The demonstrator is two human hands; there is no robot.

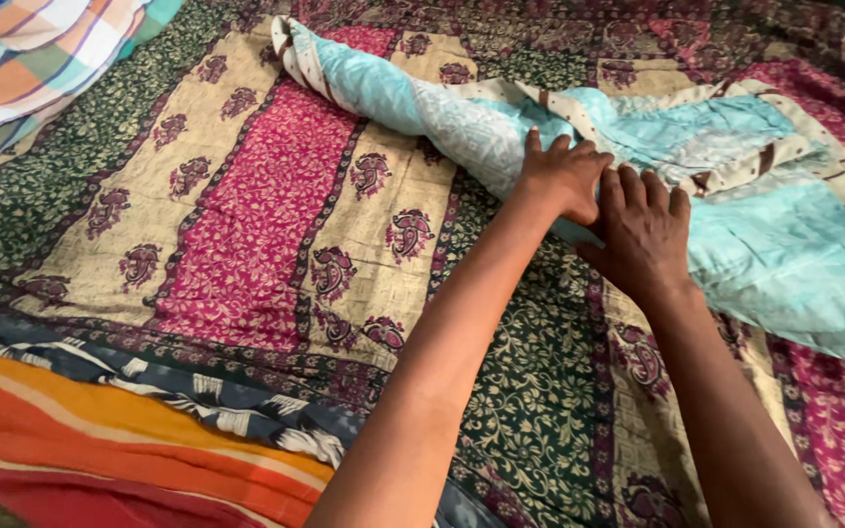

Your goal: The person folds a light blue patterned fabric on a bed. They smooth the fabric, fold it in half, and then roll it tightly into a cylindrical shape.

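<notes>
Turquoise cloth [735, 225] on patterned bedspread [246, 225] — left hand [564, 176] | right hand [645, 235] — both flat, fingers spread, pressing it

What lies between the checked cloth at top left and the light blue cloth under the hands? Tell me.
Head view: only the patterned bedspread lies between checked cloth and light blue cloth.

Two hands pressed on a light blue cloth over a patterned bedspread.
Left hand [561, 176] and right hand [645, 230] side by side, palms down, right of centre, on the rolled edge of the light blue cloth [765, 244]. Beneath, patterned bedspread [266, 215] in magenta, beige and dark green. Checked fabric [31, 59] at upper left; orange striped fabric [100, 440] at lower left.
</notes>
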